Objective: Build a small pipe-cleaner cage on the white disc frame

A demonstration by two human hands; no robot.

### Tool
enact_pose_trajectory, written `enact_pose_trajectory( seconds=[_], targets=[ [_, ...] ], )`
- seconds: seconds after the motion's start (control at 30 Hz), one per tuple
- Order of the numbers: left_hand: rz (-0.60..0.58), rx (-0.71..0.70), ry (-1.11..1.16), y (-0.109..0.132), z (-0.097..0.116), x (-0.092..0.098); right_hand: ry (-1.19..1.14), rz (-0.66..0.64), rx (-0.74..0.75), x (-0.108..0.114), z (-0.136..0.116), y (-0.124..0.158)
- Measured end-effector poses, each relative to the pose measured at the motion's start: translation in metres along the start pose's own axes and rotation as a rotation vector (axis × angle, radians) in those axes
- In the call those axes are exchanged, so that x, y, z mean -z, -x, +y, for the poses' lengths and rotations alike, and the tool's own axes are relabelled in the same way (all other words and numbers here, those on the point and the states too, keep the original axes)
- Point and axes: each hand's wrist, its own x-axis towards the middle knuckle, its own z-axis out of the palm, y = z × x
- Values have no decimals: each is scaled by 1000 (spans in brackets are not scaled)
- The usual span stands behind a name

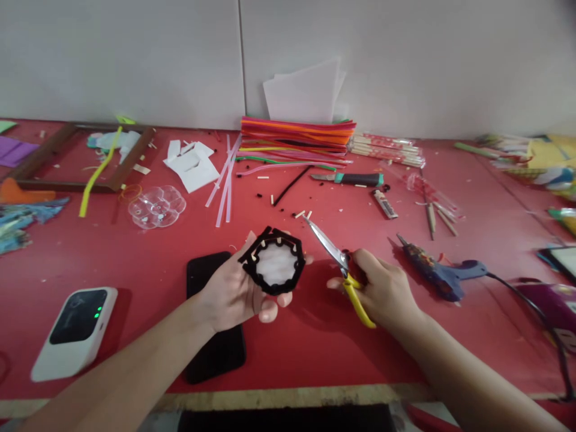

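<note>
My left hand holds a small hexagonal piece with a black fuzzy rim, a white middle and short tan sticks set around it. It is lifted a little above the red table, palm up, fingers curled under the piece. My right hand grips yellow-handled scissors; the blades point up and left, tip close to the piece's right side but apart from it. The blades look nearly closed.
A black phone lies under my left wrist and a white device with green lights at the left. A blue glue gun with cord lies right. Pipe cleaners, a utility knife, glue sticks and a clear plastic tray lie farther back.
</note>
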Motion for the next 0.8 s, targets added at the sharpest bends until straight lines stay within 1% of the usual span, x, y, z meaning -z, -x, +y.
enact_pose_trajectory(
  seconds=[0.1,0.3,0.43,0.7,0.8],
  targets=[
    [37,-33,-20,-2,-1,0,-3,2,27,1,0,-1],
    [46,-110,45,-1,2,-3,-87,-23,14,8,-3,-4],
    [13,-88,47,1,3,-4,-98,-28,29,10,-3,-5],
    [16,-148,-74,-2,-2,-2,-119,-53,53,9,1,-3],
    [-26,-97,-40,-2,-2,-3,-116,-69,54,9,1,-2]
  ],
)
